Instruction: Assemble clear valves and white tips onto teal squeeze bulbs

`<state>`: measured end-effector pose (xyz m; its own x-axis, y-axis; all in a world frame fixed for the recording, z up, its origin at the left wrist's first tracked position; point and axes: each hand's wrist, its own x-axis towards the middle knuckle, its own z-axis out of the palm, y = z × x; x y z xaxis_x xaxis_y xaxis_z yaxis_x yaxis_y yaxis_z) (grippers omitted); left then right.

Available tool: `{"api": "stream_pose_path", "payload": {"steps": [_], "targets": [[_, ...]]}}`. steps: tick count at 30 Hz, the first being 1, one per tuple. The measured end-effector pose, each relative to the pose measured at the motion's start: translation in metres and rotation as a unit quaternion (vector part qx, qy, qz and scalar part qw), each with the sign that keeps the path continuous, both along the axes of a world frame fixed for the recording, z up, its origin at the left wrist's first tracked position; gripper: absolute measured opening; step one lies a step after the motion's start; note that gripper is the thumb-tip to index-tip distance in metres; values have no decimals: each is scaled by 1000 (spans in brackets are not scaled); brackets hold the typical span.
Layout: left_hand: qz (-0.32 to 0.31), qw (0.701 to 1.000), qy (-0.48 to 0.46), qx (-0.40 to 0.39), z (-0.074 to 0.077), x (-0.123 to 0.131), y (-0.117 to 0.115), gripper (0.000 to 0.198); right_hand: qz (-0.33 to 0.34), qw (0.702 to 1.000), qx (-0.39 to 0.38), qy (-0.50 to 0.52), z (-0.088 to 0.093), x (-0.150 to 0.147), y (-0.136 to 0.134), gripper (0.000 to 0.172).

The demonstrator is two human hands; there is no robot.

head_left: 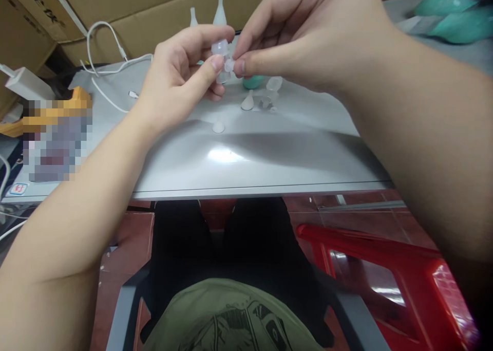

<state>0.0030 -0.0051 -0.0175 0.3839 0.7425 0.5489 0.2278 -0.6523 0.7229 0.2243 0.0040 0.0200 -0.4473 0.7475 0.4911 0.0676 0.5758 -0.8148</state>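
- Sitting in the left hand [173, 73], a clear plastic part [220, 47] was held in a narrow grip.
- A tiny clear bit [229, 66] was pinched by the right hand [304, 40] at the part's side.
- A small cone [218, 127] was seen near the left hand.

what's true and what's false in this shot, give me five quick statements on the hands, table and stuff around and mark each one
1. The left hand holds a small clear plastic piece. True.
2. The right hand lies flat on the table. False: it is raised, with its thumb and finger pinching a small translucent part.
3. A white cable lies to the left of both hands. True.
4. The plastic stool at the lower right is blue. False: it is red.
5. White tapered tips rise behind the left hand. True.
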Motion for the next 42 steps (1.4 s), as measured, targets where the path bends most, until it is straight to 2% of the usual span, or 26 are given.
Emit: {"api": "stream_pose_path", "payload": {"steps": [4, 7, 13, 23, 30, 38, 42], "targets": [[15, 1000, 22, -7, 0, -1, 0, 36, -12, 1000, -4, -13, 1, 0, -1, 31], [13, 1000, 20, -11, 1, -1, 0, 43, -7, 1000, -13, -26, 0, 1, 1, 24], [26, 1000, 14, -3, 2, 3, -1, 39, -10, 998, -30, -48, 0, 1, 3, 21], [-9, 1000, 22, 19, 3, 2, -4, 31, -9, 998, -45, -48, -1, 0, 2, 22], [7, 999, 36, 17, -1, 1, 2, 38, -8, 999, -23, -47, -1, 3, 3, 24], [16, 999, 50, 4, 1, 1, -1, 44, -17, 998, -20, -60, -2, 2, 4, 21], [8, 999, 38, 20, 1, 2, 0, 40, -18, 997, -17, -71, -2, 2, 4, 19]]}}
